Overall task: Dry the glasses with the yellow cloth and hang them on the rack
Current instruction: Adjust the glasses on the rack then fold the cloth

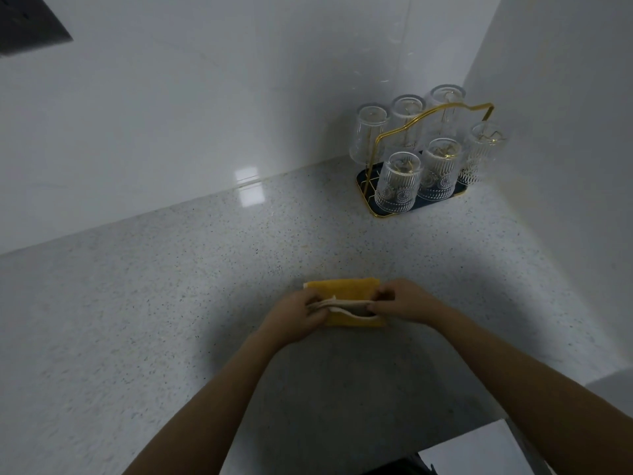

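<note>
The yellow cloth (pixel 346 290) lies folded on the speckled counter in front of me, its pale underside showing along a fold. My left hand (pixel 297 313) pinches the cloth's left end and my right hand (pixel 399 301) pinches its right end. In the back right corner stands the gold wire rack (pixel 442 113) on a dark tray (pixel 363 175). Several clear glasses (pixel 397 181) hang upside down on it, ribbed ones in front and plain ones (pixel 370 132) behind.
The speckled counter (pixel 154 303) runs left and toward me. White walls close it off behind and on the right. A white rectangular object (pixel 479 447) and something dark sit at the bottom right edge. A dark panel (pixel 27 22) is on the wall at top left.
</note>
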